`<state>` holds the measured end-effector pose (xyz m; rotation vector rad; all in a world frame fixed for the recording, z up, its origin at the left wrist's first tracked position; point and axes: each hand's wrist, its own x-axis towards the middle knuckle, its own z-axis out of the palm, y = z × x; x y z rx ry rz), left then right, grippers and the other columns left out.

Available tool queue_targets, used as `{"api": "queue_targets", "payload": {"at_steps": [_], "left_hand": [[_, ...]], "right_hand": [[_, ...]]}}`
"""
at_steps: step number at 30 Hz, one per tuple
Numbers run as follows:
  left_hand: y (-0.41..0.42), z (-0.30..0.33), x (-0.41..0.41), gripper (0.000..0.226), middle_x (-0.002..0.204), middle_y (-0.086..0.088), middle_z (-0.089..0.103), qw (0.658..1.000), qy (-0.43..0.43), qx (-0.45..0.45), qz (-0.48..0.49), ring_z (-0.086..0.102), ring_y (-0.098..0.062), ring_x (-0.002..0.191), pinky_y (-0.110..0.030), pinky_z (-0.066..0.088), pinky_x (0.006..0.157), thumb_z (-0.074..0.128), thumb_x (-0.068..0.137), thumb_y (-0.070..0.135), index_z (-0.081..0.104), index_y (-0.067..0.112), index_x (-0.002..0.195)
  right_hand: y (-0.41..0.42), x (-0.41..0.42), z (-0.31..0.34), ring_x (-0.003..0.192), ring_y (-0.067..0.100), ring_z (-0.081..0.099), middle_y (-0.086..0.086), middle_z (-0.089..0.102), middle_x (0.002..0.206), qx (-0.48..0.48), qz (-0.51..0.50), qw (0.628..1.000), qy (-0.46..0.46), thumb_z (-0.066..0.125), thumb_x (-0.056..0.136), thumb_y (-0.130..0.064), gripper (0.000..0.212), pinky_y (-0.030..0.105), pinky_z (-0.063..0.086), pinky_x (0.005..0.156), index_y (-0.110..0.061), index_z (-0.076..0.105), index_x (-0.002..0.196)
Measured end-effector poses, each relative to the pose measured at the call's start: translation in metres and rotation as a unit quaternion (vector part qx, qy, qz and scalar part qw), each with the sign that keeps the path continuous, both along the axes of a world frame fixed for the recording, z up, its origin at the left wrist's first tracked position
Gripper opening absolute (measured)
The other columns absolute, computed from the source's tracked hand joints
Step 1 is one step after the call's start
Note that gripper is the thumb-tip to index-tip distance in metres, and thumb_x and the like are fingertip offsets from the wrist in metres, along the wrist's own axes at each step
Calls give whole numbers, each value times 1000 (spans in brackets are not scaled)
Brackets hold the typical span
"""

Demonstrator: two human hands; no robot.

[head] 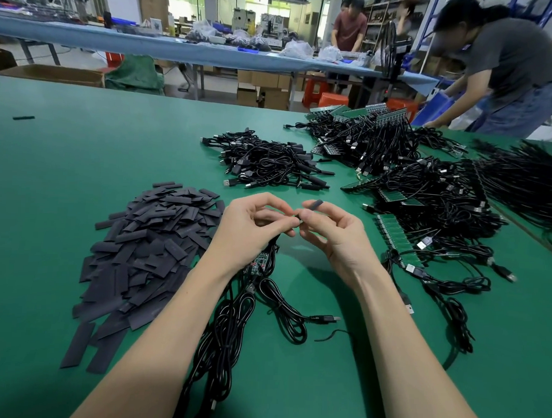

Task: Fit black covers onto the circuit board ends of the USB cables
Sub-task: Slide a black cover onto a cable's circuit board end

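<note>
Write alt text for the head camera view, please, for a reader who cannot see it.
Two hands, left hand and right hand, meet above a green table, the right pinching a black cover, the left holding cables with a circuit board below it. A cover pile lies left; cable heaps lie behind and right.

- The table [67, 157] holds everything.
- The pile of covers [148, 251] lies on the left side, near the front.
- The two hands meet in the middle, left hand [252, 223] beside right hand [333, 232], just right of that pile.
- A bunch of cables [233, 320] lies under the hands.
- A heap of finished cables [267, 161] sits behind the hands.
- The big tangle of cables with boards [425, 189] lies to the right.
- One lone cover [23, 117] lies far back on the left.
</note>
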<state>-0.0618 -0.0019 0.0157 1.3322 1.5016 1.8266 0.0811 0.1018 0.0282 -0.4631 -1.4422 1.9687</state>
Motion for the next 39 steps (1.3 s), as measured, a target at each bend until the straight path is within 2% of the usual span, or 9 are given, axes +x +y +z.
{"api": "queue_targets", "payload": {"at_steps": [4, 9, 19, 24, 27, 31, 33, 36, 39], "left_hand": [[0, -2, 0, 14, 74, -11, 77, 1000, -21, 9, 5, 77, -24, 73, -28, 58, 80, 82, 81, 7, 72, 16, 82], [-1, 0, 0, 15, 75, -12, 77, 999, -32, 16, 3, 77, -25, 74, -26, 57, 81, 82, 81, 7, 72, 17, 82], [0, 0, -1, 11, 74, -8, 77, 1000, -18, -5, 7, 77, -24, 75, -29, 54, 84, 84, 79, 21, 73, 24, 81], [3, -1, 0, 13, 73, -8, 77, 1000, -28, 2, 12, 76, -21, 73, -24, 56, 83, 83, 81, 16, 73, 24, 81], [5, 4, -1, 12, 72, -9, 76, 998, -36, 26, 32, 75, -17, 70, -20, 55, 76, 81, 83, 9, 72, 15, 86], [7, 13, 0, 12, 74, -10, 76, 997, -41, 36, 57, 73, -13, 70, -18, 53, 70, 81, 82, 5, 72, 11, 87], [7, 17, 2, 12, 75, -10, 77, 998, -39, 36, 33, 73, -13, 71, -18, 53, 68, 80, 84, 4, 71, 8, 90], [4, 24, 1, 11, 83, -8, 78, 999, -26, 36, 23, 73, -12, 79, -19, 53, 71, 79, 85, 5, 71, 10, 92], [0, 24, -7, 11, 95, 1, 78, 997, 13, 10, 69, 71, -7, 90, -20, 52, 78, 77, 88, 11, 73, 19, 95]], "right_hand": [[-2, -2, 2, 100, 23, 74, 14, 77, 107, 55, -42, 996, 55, 85, 75, -15, 31, 30, 59, 84, -26, 78, 103], [-7, -7, 2, 93, 27, 74, 19, 76, 103, 55, -71, 993, 74, 81, 81, -4, 28, 32, 60, 82, -21, 79, 103], [-10, -9, 0, 77, 21, 73, 13, 77, 89, 8, -88, 994, 69, 82, 76, -7, 24, 27, 59, 77, -20, 82, 97], [-4, -11, -2, 84, 23, 74, 15, 77, 98, 35, -83, 994, 55, 79, 84, -7, 34, 29, 59, 80, -15, 74, 116], [3, 0, 1, 100, 25, 73, 11, 75, 115, 28, 16, 999, -22, 76, 86, -16, 52, 28, 58, 81, -23, 58, 134], [0, 0, 3, 84, 15, 74, -4, 78, 97, 134, 78, 969, -192, 80, 84, -18, 36, 25, 57, 71, -27, 68, 117], [-3, -4, 7, 78, 15, 71, -2, 75, 87, 144, 51, 969, -193, 80, 86, -19, 32, 27, 59, 70, -24, 68, 115], [-4, -6, 13, 77, 19, 69, 7, 76, 90, 148, 66, 968, -190, 79, 87, -17, 41, 31, 60, 71, -23, 63, 125], [2, -6, 15, 72, 18, 70, 11, 78, 95, 93, -15, 983, -158, 77, 89, -13, 40, 29, 59, 67, -16, 63, 126]]}}
